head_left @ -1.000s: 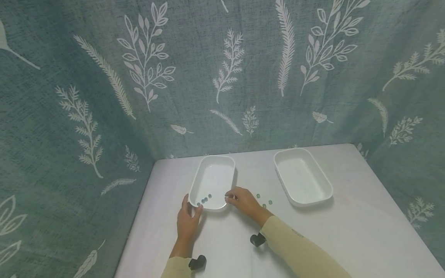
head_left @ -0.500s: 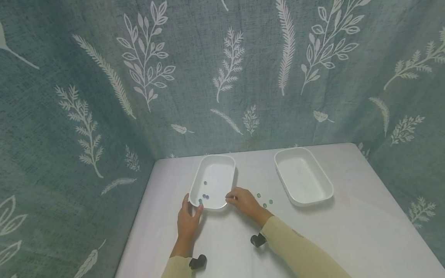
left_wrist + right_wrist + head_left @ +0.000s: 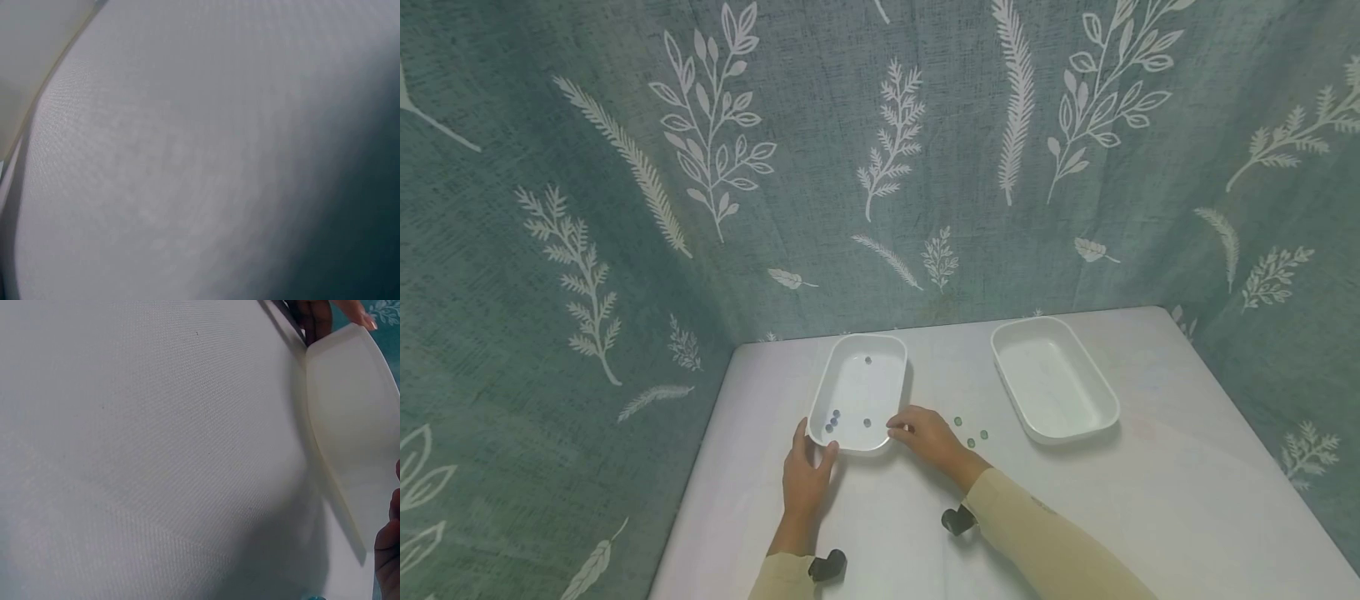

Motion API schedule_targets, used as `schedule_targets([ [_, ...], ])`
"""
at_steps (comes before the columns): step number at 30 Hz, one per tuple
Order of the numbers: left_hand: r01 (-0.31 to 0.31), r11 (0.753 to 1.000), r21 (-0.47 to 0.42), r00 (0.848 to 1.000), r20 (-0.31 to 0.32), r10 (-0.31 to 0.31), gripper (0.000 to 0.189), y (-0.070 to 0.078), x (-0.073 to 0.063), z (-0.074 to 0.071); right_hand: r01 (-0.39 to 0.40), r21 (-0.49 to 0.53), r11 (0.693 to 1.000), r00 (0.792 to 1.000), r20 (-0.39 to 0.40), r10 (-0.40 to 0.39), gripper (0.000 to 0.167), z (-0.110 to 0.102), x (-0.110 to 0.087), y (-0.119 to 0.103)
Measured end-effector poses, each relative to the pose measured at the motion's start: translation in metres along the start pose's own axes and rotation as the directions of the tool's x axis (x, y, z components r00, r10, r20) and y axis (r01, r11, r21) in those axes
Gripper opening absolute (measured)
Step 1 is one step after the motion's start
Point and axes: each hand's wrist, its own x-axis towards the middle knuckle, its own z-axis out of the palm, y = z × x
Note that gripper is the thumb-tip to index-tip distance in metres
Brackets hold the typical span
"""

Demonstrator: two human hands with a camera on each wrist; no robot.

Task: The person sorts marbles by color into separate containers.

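A white rectangular tray (image 3: pixel 895 367) is on the left of the table with several small glass marbles (image 3: pixel 833 422) inside. Three of them bunch at its near left, one (image 3: pixel 867 422) lies near its front right, and another (image 3: pixel 868 360) is at the far end. My left hand (image 3: pixel 805 479) grips the near left corner, thumb over the front rim. At the near right corner my right hand (image 3: pixel 928 435) holds the rim between thumb and fingers. The right wrist view shows the tray's outer wall (image 3: pixel 350 394) with curled fingers (image 3: pixel 389 540) close beside it.
Three greenish marbles (image 3: pixel 971 442) lie on the white tablecloth (image 3: pixel 917 550) right of my right hand. Beyond them stands a second white tray (image 3: pixel 1052 379) with nothing visible inside. A green leaf-patterned cloth (image 3: pixel 820 275) hangs behind the table and along both sides.
The marbles have rolled about in the left tray: from a row along the near left they have spread, one reaching the far end. Both hands have stayed at its corners.
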Motion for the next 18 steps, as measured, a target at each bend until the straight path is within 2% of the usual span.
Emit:
schedule_targets([
  [9,0.006,1.0,0.014,1.0,0.006,-0.006,0.08,0.0,0.0,0.0,-0.036,0.006,0.999,0.999,-0.002,0.036,0.025,-0.006,-0.004,0.01],
  [15,0.011,1.0,-0.004,1.0,0.017,-0.011,0.08,0.001,0.0,-0.002,-0.058,-0.028,0.998,0.998,-0.025,0.057,0.025,-0.019,-0.007,0.025],
  [18,0.006,1.0,0.003,1.0,0.016,-0.006,0.081,0.002,0.0,-0.003,-0.074,-0.013,0.997,0.996,-0.046,0.073,0.022,-0.029,-0.011,0.032],
])
